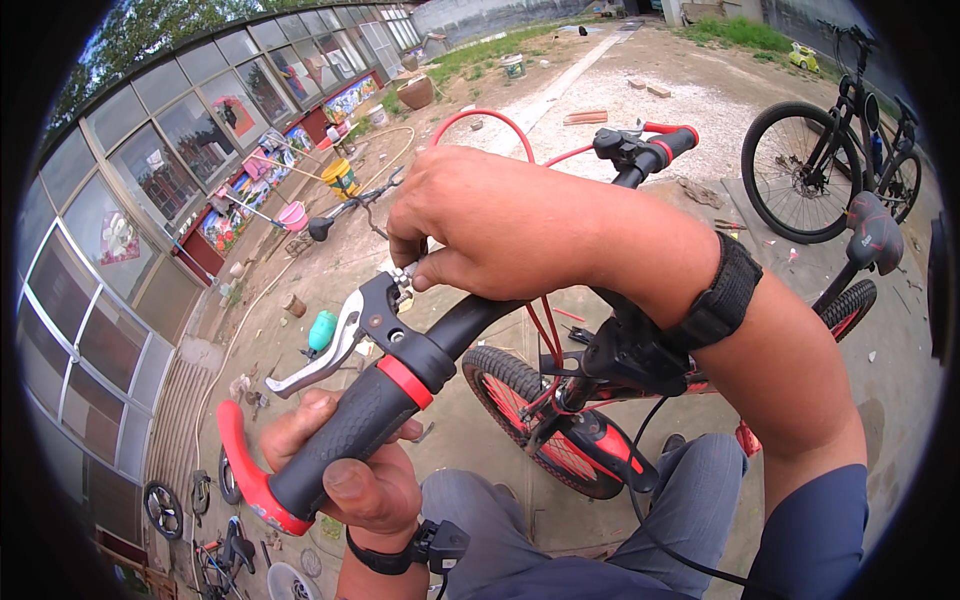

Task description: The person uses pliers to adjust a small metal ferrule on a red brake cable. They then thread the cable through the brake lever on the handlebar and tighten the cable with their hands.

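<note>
While left hand (345, 465) grips handlebar grip (345, 435), right hand (500, 225) pinches brake lever (335, 345) fitting.

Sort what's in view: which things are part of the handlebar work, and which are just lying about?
In hand:
left hand around the black handlebar grip
right hand at the brake lever clamp
silver brake lever

Lying about:
black bicycle
yellow bucket
pink basin
bricks

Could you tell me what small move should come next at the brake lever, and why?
Probably a small turn of the adjuster: the right hand pinches it at the brake lever, while the left hand steadies the black grip.
</note>
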`<state>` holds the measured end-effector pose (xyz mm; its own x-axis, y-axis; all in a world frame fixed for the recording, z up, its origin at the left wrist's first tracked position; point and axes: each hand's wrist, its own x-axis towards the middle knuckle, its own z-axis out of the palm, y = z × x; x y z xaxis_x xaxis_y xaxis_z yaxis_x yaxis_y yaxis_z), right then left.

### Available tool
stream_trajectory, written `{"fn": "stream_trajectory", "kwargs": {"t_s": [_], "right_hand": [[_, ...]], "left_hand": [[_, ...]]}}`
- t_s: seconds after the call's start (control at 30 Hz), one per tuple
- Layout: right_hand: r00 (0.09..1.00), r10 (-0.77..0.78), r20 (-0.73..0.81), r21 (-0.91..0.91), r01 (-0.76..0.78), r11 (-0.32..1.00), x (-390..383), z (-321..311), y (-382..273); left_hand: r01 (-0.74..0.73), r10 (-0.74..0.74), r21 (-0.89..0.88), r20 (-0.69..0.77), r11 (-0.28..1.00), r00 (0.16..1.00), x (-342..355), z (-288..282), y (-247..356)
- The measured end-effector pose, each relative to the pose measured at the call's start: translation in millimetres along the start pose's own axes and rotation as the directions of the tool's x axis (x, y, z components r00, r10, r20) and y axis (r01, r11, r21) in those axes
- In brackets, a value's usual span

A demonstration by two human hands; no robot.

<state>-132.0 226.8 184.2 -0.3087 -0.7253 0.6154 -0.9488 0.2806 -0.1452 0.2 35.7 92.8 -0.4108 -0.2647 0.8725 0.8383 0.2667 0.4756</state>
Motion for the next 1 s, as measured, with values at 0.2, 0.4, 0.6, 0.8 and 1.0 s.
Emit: {"fn": "stream_trajectory", "kwargs": {"t_s": [0.2, 0.4, 0.6, 0.8, 1.0], "right_hand": [[1.000, -0.026, 0.010, 0.001, 0.026, 1.000, -2, 1, 1], [0.997, -0.074, -0.003, -0.069, 0.074, 0.995, -3, -3, 0], [0.998, -0.040, -0.058, -0.106, 0.034, 0.994, -1, 0, -2], [1.000, 0.019, -0.021, -0.130, -0.022, 0.991, 1, -5, -9], [0.998, -0.056, -0.024, -0.105, 0.053, 0.993, -2, -3, -2]], "left_hand": [[0.002, -0.002, 0.011, -0.003, 1.000, 1.000, 0, 0, 0], [0.014, -0.014, 0.007, -0.024, 1.000, 1.000, 0, 1, 1], [0.016, -0.016, 0.000, -0.044, 1.000, 0.999, -2, 2, -1], [0.015, -0.015, 0.009, -0.014, 1.000, 1.000, 0, 0, 1], [0.010, -0.010, -0.006, -0.009, 1.000, 1.000, 0, 1, 0]]}}
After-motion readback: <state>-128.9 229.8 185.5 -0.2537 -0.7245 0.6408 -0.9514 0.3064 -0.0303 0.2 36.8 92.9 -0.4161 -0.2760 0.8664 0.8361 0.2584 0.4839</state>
